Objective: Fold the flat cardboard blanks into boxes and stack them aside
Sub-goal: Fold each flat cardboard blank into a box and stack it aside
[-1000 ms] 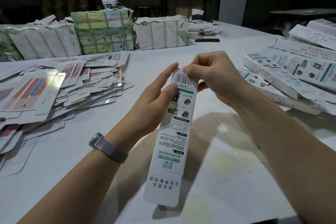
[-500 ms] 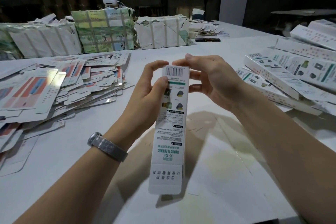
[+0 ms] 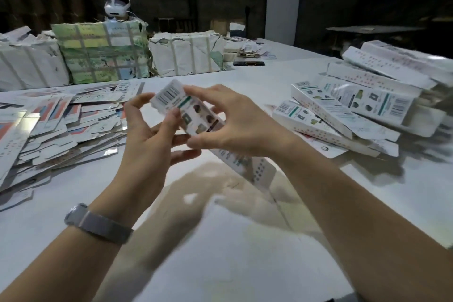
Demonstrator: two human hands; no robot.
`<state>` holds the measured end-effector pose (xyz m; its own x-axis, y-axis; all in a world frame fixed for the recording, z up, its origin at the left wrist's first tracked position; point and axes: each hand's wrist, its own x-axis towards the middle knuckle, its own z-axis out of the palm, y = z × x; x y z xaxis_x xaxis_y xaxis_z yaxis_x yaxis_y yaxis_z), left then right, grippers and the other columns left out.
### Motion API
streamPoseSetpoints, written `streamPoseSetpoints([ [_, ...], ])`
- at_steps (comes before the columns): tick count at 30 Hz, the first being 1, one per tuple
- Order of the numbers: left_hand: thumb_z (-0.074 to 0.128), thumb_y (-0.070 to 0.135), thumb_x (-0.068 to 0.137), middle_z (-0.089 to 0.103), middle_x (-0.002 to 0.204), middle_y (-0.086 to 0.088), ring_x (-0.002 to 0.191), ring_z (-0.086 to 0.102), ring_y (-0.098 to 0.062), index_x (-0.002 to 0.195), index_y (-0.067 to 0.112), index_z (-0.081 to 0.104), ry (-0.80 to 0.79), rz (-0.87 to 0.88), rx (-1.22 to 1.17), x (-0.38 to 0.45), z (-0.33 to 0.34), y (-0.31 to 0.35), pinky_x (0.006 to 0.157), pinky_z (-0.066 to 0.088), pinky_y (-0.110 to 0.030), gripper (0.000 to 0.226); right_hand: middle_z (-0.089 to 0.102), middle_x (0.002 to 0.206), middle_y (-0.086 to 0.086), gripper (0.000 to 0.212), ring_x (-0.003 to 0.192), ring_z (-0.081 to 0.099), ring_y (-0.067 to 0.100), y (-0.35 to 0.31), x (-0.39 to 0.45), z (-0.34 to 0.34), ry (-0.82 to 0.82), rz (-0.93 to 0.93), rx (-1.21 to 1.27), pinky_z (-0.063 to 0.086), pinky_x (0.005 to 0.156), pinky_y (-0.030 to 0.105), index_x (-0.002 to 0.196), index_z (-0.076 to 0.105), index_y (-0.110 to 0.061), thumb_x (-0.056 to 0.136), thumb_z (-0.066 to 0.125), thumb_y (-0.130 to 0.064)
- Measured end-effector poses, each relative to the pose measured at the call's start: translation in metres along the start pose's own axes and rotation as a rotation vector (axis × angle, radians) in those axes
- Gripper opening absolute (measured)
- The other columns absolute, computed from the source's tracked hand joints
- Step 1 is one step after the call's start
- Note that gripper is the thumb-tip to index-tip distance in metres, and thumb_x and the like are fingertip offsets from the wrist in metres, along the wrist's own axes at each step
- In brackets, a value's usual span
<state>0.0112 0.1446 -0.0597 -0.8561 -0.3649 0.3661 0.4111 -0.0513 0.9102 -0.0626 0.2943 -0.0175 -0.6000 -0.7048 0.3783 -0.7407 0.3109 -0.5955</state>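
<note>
Head view showed 1 folded box (image 3: 190, 115) held above the tabletop (image 3: 220, 252) at the centre of the frame, tilted with its barcode end toward the upper left. The left hand (image 3: 149, 135) pinched that end between thumb and fingers; the right hand (image 3: 235, 122) gripped the middle of the box from the right. Flat blanks (image 3: 56, 127) lay spread at the left of the frame, and finished boxes (image 3: 355, 115) were heaped at the right. Motion blur hid whether the near end flap was tucked. If it was loose, it could have sprung open in the heap. That untidy pile also looked liable to slide when another box landed on it.
</note>
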Motion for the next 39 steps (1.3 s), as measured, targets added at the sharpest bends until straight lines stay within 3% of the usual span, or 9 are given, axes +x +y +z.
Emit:
streamPoseSetpoints([
  [5, 0.058, 0.047, 0.087, 0.071, 0.118, -0.011, 0.103, 0.072, -0.033, 0.111, 0.056, 0.043, -0.051, -0.054, -0.086, 0.002, -0.003, -0.006, 0.071, 0.061, -0.045, 0.030, 0.056, 0.124, -0.002, 0.078, 0.109, 0.055, 0.016, -0.005, -0.003, -0.021, 0.220, 0.043, -0.279, 0.055, 0.086, 0.039, 0.148, 0.043, -0.028, 0.077, 0.074, -0.029],
  [8, 0.056, 0.048, 0.086, 0.070, 0.121, -0.010, 0.108, 0.070, -0.033, 0.110, 0.059, 0.046, -0.062, -0.051, -0.050, -0.001, -0.004, -0.007, 0.071, 0.062, -0.045, 0.028, 0.057, 0.123, -0.002, 0.066, 0.106, 0.053, 0.021, 0.010, -0.012, -0.067, 0.496, 0.274, -0.514, 0.052, 0.081, 0.040, 0.142, 0.047, -0.032, 0.080, 0.067, -0.029],
  [12, 0.053, 0.046, 0.085, 0.073, 0.114, -0.008, 0.105, 0.072, -0.028, 0.110, 0.053, 0.054, -0.076, -0.035, 0.016, -0.003, -0.006, -0.003, 0.073, 0.060, -0.047, 0.026, 0.053, 0.129, 0.002, 0.045, 0.117, 0.042, 0.030, 0.038, -0.021, -0.105, 0.527, 0.609, -0.702, 0.040, 0.093, 0.049, 0.131, 0.058, -0.026, 0.087, 0.057, -0.015],
  [16, 0.052, 0.046, 0.085, 0.073, 0.108, -0.008, 0.101, 0.072, -0.028, 0.105, 0.043, 0.065, -0.119, -0.061, 0.072, -0.006, -0.003, -0.005, 0.078, 0.056, -0.052, 0.023, 0.057, 0.131, 0.003, 0.042, 0.123, 0.045, 0.030, 0.050, -0.016, -0.099, 0.578, 0.552, -0.645, 0.040, 0.094, 0.043, 0.127, 0.064, -0.025, 0.088, 0.059, -0.011],
  [20, 0.054, 0.042, 0.089, 0.074, 0.102, -0.007, 0.098, 0.072, -0.026, 0.098, 0.037, 0.070, -0.139, -0.077, 0.150, -0.005, -0.004, -0.007, 0.079, 0.055, -0.052, 0.019, 0.071, 0.104, -0.006, 0.021, 0.099, 0.063, 0.014, 0.051, -0.009, -0.089, 0.693, 0.430, -0.157, 0.052, 0.084, 0.031, 0.107, 0.074, -0.023, 0.089, 0.064, -0.020],
  [24, 0.062, 0.032, 0.087, 0.073, 0.097, -0.003, 0.099, 0.068, -0.018, 0.094, 0.040, 0.068, -0.084, 0.005, 0.379, 0.002, -0.012, -0.007, 0.079, 0.055, -0.042, 0.013, 0.070, 0.079, -0.009, 0.012, 0.074, 0.062, 0.006, 0.030, -0.003, -0.058, 0.556, 0.303, 0.438, 0.047, 0.068, 0.021, 0.091, 0.075, -0.018, 0.089, 0.065, -0.013],
  [29, 0.062, 0.009, 0.092, 0.069, 0.102, -0.003, 0.103, 0.064, -0.029, 0.111, 0.020, 0.063, 0.153, 0.137, 1.009, 0.025, -0.054, -0.010, 0.089, 0.048, -0.042, 0.022, 0.068, 0.077, -0.001, 0.011, 0.071, 0.061, 0.009, 0.002, -0.004, -0.007, 0.222, 0.137, 0.473, 0.050, 0.064, 0.023, 0.080, 0.073, -0.016, 0.090, 0.069, -0.017],
  [34, 0.057, 0.020, 0.089, 0.051, 0.140, -0.019, 0.132, 0.040, -0.042, 0.136, 0.022, 0.052, 0.288, -0.150, 1.501, 0.032, -0.096, -0.004, 0.112, 0.032, -0.050, 0.047, 0.064, 0.086, -0.012, 0.018, 0.071, 0.060, 0.005, -0.005, -0.011, 0.032, 0.057, 0.055, 0.383, 0.045, 0.069, 0.019, 0.067, 0.073, -0.014, 0.084, 0.076, -0.014],
  [39, 0.060, 0.013, 0.080, 0.019, 0.158, -0.020, 0.149, -0.002, -0.048, 0.144, 0.027, 0.036, 0.541, -0.408, 1.532, 0.019, -0.141, 0.013, 0.121, -0.005, -0.058, 0.070, 0.065, 0.082, -0.014, 0.021, 0.071, 0.063, 0.009, -0.015, -0.016, 0.062, -0.076, -0.021, 0.322, 0.047, 0.067, 0.019, 0.064, 0.074, -0.022, 0.083, 0.076, -0.013],
])
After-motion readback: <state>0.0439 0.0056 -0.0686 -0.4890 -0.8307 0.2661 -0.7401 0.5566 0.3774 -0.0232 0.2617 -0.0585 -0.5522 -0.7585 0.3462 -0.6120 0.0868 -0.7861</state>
